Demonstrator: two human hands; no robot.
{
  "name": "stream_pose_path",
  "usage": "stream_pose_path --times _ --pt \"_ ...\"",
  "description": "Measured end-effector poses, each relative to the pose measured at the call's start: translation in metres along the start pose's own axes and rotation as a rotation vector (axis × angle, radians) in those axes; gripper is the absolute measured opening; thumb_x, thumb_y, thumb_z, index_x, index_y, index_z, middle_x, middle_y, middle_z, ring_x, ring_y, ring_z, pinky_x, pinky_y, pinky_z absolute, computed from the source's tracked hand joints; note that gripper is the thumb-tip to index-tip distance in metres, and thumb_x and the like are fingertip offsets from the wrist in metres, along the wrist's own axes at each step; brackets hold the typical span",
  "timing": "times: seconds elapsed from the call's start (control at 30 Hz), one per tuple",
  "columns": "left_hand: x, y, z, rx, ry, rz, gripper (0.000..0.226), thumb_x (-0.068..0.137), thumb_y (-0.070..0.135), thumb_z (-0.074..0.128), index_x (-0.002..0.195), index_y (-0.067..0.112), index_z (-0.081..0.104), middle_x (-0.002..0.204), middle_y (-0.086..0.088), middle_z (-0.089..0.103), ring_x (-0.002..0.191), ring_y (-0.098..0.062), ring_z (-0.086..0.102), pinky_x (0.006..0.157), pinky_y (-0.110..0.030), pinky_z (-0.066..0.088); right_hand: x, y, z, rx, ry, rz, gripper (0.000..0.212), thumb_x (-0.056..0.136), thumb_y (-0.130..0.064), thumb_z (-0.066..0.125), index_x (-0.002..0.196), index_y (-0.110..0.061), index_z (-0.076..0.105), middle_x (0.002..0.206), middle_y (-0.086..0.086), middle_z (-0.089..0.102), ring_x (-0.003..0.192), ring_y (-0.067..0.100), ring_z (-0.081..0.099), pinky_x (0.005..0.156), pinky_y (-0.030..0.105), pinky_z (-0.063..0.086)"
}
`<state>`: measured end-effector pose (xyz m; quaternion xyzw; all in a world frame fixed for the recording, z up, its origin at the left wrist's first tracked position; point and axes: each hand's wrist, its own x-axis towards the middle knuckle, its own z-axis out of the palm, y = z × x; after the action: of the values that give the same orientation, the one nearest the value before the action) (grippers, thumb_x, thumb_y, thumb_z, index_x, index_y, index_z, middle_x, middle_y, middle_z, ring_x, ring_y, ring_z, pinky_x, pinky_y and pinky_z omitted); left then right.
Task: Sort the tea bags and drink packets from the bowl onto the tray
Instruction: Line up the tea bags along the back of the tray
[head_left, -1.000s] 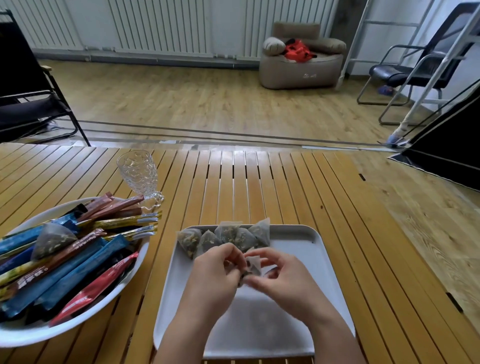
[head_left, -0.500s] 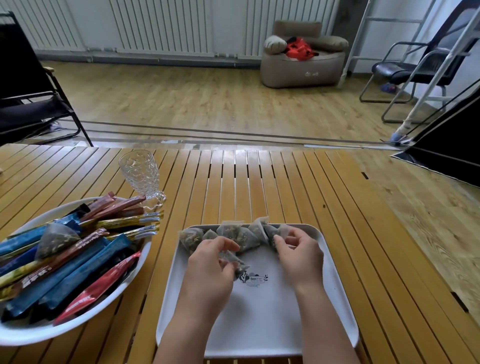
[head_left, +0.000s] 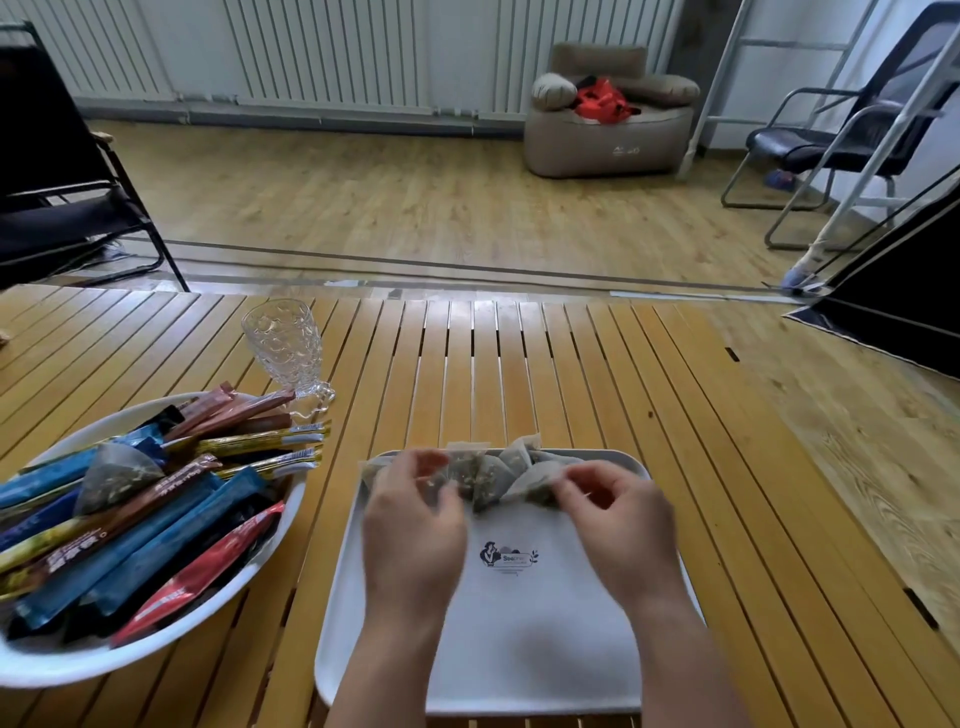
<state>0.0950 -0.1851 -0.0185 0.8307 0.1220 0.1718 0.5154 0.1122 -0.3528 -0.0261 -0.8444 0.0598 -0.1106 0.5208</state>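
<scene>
A white tray (head_left: 519, 649) lies in front of me on the slatted wooden table. Several pyramid tea bags (head_left: 488, 470) form a row along its far edge. My left hand (head_left: 410, 530) pinches a tea bag at the left end of the row. My right hand (head_left: 618, 519) pinches a tea bag (head_left: 535, 480) at the right end. To the left, a white bowl (head_left: 93, 660) holds several drink packets (head_left: 156, 540) in blue, red, brown and yellow, with one tea bag (head_left: 117, 475) on top of them.
A clear patterned glass (head_left: 285, 348) stands just behind the bowl. The table's far edge runs across the middle of the view. Beyond it are a black chair at left, a beige seat, a ladder and another chair at right.
Both hands moved from the tray's middle, where they held one tea bag together, up to the row at the far edge. They have spread apart to its two ends.
</scene>
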Motion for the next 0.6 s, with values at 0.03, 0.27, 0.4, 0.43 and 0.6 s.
stream_pose_path --times 0.03,0.27,0.4,0.43,0.6 --pt "0.002 -0.003 -0.005 0.098 0.103 -0.001 0.024 0.088 0.008 0.065 0.103 0.026 0.057 0.094 0.009 0.057 0.089 -0.011 0.060 0.074 -0.024 0.053 0.003 0.002 -0.006 -0.022 0.118 0.000 0.003 0.083 -0.020 0.074 0.081 -0.023 0.073 0.071 -0.011 0.070 0.067 0.001 0.065 0.059 0.012 0.049" --pt "0.014 -0.025 -0.015 0.229 0.024 -0.242 0.061 0.089 0.002 0.058 0.143 0.019 0.035 0.133 -0.014 0.049 0.109 -0.028 0.057 0.083 -0.033 0.049 0.018 0.021 -0.015 -0.069 0.516 0.163 0.010 0.090 -0.024 0.066 0.088 -0.014 0.068 0.077 0.000 0.064 0.071 0.015 0.057 0.055 0.017 0.039" --pt "0.016 -0.028 -0.009 0.095 -0.078 -0.260 0.074 0.085 -0.013 0.049 0.147 0.025 0.030 0.135 -0.008 0.052 0.117 -0.025 0.055 0.087 -0.027 0.046 0.021 0.028 0.003 -0.092 0.182 0.322 0.008 0.085 -0.026 0.071 0.080 -0.020 0.068 0.077 -0.002 0.069 0.067 0.010 0.059 0.053 0.020 0.037" --pt "0.017 -0.029 -0.010 0.065 -0.090 -0.264 0.078 0.084 -0.015 0.050 0.147 0.026 0.030 0.138 -0.008 0.050 0.119 -0.025 0.055 0.091 -0.030 0.048 0.020 0.028 0.004 -0.071 0.160 0.329 0.008 0.084 -0.026 0.071 0.079 -0.021 0.068 0.075 -0.004 0.069 0.067 0.010 0.061 0.052 0.020 0.037" --pt "0.019 -0.032 -0.018 0.073 -0.073 -0.322 0.070 0.081 -0.013 0.054 0.139 0.022 0.038 0.128 -0.005 0.052 0.109 -0.023 0.057 0.085 -0.036 0.053 0.021 0.025 -0.003 -0.144 0.242 0.282 0.015 0.081 -0.014 0.069 0.091 -0.021 0.060 0.076 -0.007 0.061 0.071 0.017 0.057 0.053 0.020 0.035"
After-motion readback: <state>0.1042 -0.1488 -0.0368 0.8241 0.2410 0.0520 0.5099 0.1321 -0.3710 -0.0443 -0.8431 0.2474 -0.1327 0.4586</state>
